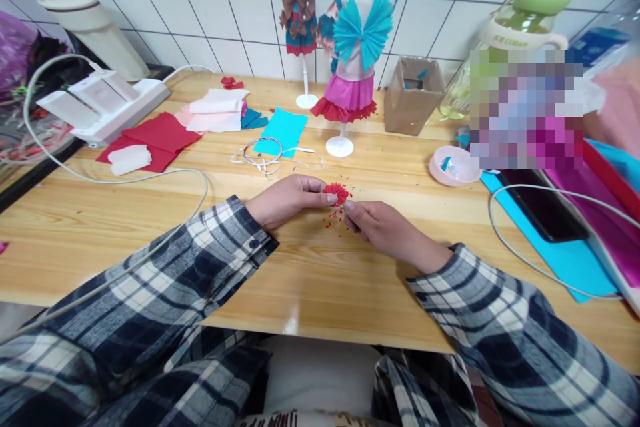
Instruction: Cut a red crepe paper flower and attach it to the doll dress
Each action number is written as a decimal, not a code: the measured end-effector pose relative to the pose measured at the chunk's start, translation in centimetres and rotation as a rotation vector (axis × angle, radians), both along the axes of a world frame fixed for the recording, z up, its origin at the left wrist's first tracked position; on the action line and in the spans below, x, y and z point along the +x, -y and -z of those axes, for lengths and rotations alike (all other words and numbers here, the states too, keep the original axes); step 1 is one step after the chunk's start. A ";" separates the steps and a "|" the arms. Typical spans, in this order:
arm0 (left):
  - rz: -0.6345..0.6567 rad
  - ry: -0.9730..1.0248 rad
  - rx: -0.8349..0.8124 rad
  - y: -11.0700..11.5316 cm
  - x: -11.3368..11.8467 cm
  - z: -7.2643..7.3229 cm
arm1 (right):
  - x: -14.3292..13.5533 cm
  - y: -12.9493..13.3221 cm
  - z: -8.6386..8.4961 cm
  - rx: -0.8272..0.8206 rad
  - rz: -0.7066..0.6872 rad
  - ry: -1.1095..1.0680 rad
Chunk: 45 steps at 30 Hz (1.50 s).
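Observation:
A small red pleated crepe-paper rosette (336, 193) is pinched between the thumb and fingers of my left hand (300, 201). Close at its lower right edge, my right hand (375, 223) has its fingers closed around something thin, mostly hidden by the fingers. Tiny red paper scraps (333, 219) lie on the wood under and around the rosette. Behind it stands a small white mannequin (364, 67) wearing a turquoise pleated bow, a pink skirt and a red frill. A second dressed mannequin (300, 20) is to its left.
A coiled cord (263, 155) lies by a turquoise paper sheet (285, 125). Red paper (163, 140) and a white power strip (113, 107) are at left. A pink bowl (454, 167), cardboard box (414, 97), dark phone (543, 207) and looping white cable (493, 213) are at right.

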<state>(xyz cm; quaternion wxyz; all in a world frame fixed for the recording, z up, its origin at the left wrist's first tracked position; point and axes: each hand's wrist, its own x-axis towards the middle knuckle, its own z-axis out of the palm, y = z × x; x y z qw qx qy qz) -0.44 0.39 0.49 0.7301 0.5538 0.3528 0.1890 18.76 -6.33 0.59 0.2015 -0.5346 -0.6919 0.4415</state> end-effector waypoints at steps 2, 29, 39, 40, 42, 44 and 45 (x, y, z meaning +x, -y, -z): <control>-0.005 0.008 -0.012 0.0 0.0 0.0 | 0.0 0.0 0.0 0.004 -0.006 0.012; -0.152 0.028 0.025 0.5 0.8 0.3 | -1.7 1.0 0.7 -0.217 0.204 -0.273; -0.141 0.038 0.026 0.5 0.7 0.4 | -1.6 0.9 0.7 -0.124 0.183 -0.217; -0.141 0.043 0.014 0.5 0.7 0.5 | -1.5 0.9 0.6 -0.121 0.177 -0.209; -0.140 0.056 -0.016 0.5 0.6 0.5 | -1.3 0.9 0.4 -0.137 0.162 -0.202; -0.132 0.074 -0.041 0.4 0.4 0.5 | -1.0 0.9 0.1 -0.148 0.159 -0.191; -0.122 0.080 -0.053 0.3 0.3 0.4 | -0.9 0.8 0.0 -0.136 0.168 -0.178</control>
